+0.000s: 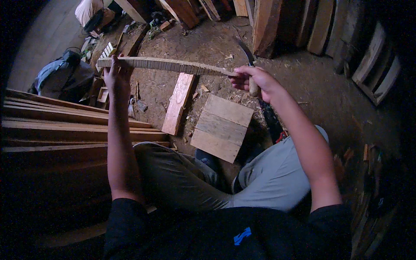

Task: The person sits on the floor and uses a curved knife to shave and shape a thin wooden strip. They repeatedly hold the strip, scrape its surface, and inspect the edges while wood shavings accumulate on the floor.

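Note:
A long, slightly bowed wooden strip with closely spaced dark lines along its side is held up across the view. My left hand grips it close to its left end, fingers closed around it. At the strip's narrow right end, the fingertips of my right hand pinch the wood. That same hand also holds a sickle-like curved knife, its dark blade pointing away from me and its light wooden handle showing below the fingers. How the fingers wrap the handle is partly hidden.
Between my knees sits a square wooden top of joined boards. Left of it a short plank lies on the dirt floor amid shavings. Long boards are stacked at left; thick timbers stand at the far right. A blue cloth bundle lies far left.

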`<state>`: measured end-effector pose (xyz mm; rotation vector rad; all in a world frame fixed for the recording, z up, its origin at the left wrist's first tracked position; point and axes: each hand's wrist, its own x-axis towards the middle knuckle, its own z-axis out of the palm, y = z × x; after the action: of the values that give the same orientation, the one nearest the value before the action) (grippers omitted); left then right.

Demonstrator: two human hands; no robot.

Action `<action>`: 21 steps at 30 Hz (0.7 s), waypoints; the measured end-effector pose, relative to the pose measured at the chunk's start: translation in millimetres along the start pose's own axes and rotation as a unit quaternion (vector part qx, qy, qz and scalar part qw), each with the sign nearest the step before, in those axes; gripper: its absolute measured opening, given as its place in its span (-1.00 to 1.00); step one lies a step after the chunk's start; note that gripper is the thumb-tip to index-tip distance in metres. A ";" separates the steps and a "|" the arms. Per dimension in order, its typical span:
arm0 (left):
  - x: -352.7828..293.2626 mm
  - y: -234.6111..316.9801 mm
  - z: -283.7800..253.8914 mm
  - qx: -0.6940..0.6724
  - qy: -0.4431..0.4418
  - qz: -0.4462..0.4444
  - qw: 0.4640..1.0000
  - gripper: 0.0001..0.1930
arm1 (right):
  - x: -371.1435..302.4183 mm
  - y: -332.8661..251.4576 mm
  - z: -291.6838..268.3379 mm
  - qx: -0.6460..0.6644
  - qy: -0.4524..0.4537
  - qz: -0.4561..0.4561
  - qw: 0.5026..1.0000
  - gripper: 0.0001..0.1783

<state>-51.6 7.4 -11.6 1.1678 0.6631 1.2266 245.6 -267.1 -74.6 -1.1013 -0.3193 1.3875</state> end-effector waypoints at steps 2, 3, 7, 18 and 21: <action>-1.4 3.4 2.3 0.024 0.011 0.008 1.000 -0.53 | -3.0 0.7 8.6 -0.028 0.017 0.008 0.999 -0.82; -1.8 3.1 4.6 0.024 0.014 0.007 1.000 -0.55 | -2.3 1.3 8.6 -0.039 0.011 0.012 0.999 -0.81; -10.0 4.9 13.9 0.049 -0.003 0.020 0.999 -0.58 | 2.8 8.4 1.6 -0.074 -0.004 0.033 0.997 -0.79; 1.6 -5.9 -2.5 -0.053 -0.048 -0.045 0.996 -0.75 | 9.8 19.0 -4.9 -0.072 -0.002 0.075 0.995 -0.75; -0.2 -6.7 0.1 -0.012 -0.035 -0.014 0.999 -0.77 | 10.8 19.6 -5.2 -0.067 0.010 0.082 0.994 -0.76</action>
<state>-49.1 7.7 -17.8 1.1715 0.6087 1.1627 239.9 -263.4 -96.6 -1.2755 -0.3160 1.5167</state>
